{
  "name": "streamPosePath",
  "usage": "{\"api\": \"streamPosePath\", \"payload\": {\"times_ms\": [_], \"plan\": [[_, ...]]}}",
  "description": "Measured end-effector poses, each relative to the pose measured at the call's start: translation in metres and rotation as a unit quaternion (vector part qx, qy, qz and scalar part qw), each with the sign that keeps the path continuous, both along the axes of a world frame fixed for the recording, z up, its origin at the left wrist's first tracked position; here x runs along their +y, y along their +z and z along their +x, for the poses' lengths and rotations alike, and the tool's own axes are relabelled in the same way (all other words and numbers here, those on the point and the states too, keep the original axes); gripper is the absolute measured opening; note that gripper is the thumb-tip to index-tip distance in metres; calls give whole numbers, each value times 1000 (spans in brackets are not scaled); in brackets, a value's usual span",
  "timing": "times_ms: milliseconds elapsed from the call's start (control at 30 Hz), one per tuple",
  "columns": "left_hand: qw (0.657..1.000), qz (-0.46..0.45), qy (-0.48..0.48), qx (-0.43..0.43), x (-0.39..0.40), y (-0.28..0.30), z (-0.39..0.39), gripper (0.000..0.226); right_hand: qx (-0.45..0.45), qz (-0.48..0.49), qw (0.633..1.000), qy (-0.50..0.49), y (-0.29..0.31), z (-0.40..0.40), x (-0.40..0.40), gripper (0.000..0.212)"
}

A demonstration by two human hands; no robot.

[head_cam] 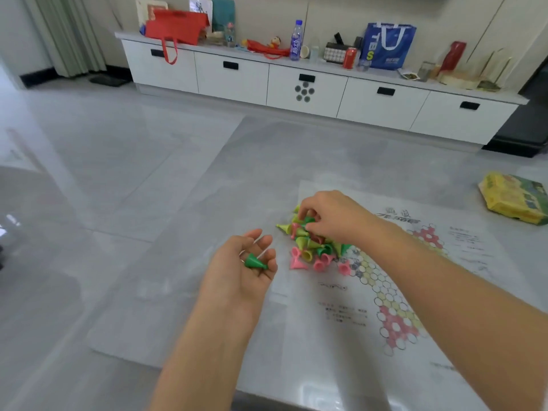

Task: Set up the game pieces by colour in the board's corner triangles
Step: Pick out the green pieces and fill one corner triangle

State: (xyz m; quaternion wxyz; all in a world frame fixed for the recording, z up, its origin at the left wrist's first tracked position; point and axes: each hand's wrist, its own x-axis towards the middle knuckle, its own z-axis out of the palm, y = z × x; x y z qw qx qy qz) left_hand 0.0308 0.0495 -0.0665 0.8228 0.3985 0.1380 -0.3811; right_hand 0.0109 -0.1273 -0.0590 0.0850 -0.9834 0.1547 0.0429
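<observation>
Here a green piece (255, 261) lies across the open left palm (241, 266).

Two bare forearms reach in from the near edge — no sleeves show anywhere, no cuffs, no watch, no bracelet on either wrist. The left hand (243, 262) carries a ring (242, 260) on one finger, a thin band; its colour is hard to tell at this blur. The right hand (332, 219) looks plain — no ring visible on what shows of its fingers. Nails appear short and unpainted, though the picture is too soft to be sure. Nothing else of the person is in view.
</observation>
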Motion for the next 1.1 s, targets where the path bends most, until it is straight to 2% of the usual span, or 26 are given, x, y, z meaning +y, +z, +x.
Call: {"api": "streamPosePath", "payload": {"times_ms": [167, 333, 467, 567, 667, 734, 834, 967, 1034, 1100], "plan": [[1000, -10, -2, 0, 5, 0, 5, 20, 98, -45, 994, 22, -5, 18, -4, 28], [1000, -18, 0, 3, 9, 0, 8, 20, 86, -62, 994, 26, -11, 25, 2, 14], [1000, -21, 3, 3, 10, 1, 8, 21, 77, -21, 997, 9, -13, 24, 1, 16], [1000, -28, 3, 0, 9, 0, 7, 21, 10, 57, 998, -25, 2, 13, 1, 15], [998, -54, -11, 8, 3, -2, 4, 20, -101, 164, 980, -60, 28, -9, 12, 17], [996, -74, -41, 21, -3, 0, -2, 19, -146, 211, 966, -38, 39, -28, 31, 18], [991, -100, -82, 28, -14, 2, -14, 23, -165, 262, 951, -5, 39, -55, 58, 20], [981, -137, -134, 39, -25, 1, -28, 38, -187, 205, 961, 26, 24, -82, 70, 19], [981, -133, -133, 44, -30, 1, -34, 31, -242, 204, 949, -9, 24, -96, 67, 19], [990, -81, -107, 43, -37, 2, -40, 19, -306, 226, 921, -84, 29, -114, 60, 19]]}}
